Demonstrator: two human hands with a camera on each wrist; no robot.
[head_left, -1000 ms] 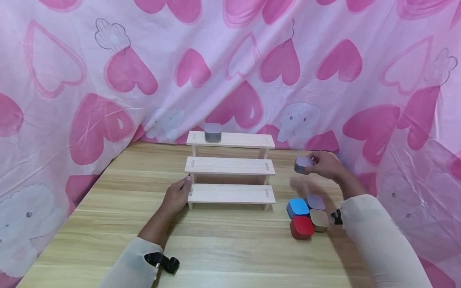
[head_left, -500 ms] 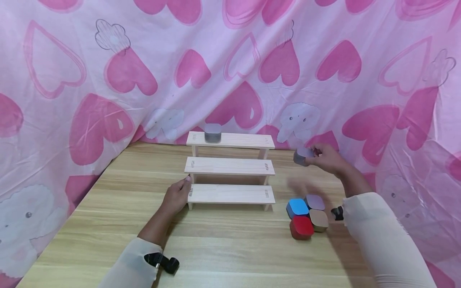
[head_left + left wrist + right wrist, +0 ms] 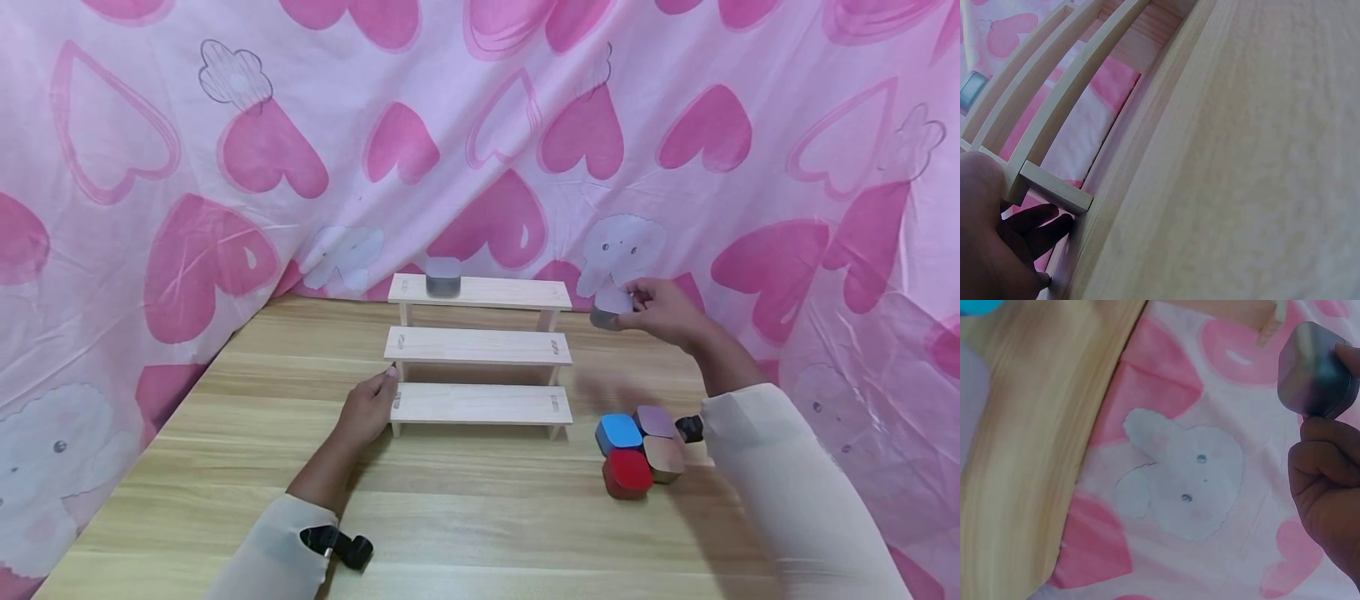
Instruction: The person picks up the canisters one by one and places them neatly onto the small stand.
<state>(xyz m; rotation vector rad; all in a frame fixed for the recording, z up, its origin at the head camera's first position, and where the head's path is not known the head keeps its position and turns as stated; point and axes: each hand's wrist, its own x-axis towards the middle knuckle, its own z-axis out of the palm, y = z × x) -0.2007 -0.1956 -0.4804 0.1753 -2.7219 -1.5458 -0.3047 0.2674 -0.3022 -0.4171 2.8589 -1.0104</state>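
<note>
A three-tier wooden display stand [image 3: 480,403] rests on the table. My left hand [image 3: 367,410] holds the left end of its lowest tier, thumb on the board; in the left wrist view the other fingers of that hand [image 3: 988,231] curl below the board's end. My right hand [image 3: 663,315] pinches a small grey rounded-square tin [image 3: 609,307] in the air, right of the top tier. The right wrist view shows this tin [image 3: 1312,372] dark and shiny between thumb and fingers. A similar grey tin [image 3: 443,278] sits on the top tier, near its left end.
Blue [image 3: 619,434], red [image 3: 627,473], mauve [image 3: 656,422] and tan [image 3: 664,459] tins stand grouped on the table [image 3: 480,517], right of the stand, below my right forearm. A pink heart-print cloth [image 3: 480,125] hangs behind the table and along both sides.
My right hand has risen and moved back and a little left with the grey tin. The left hand stays at the stand.
</note>
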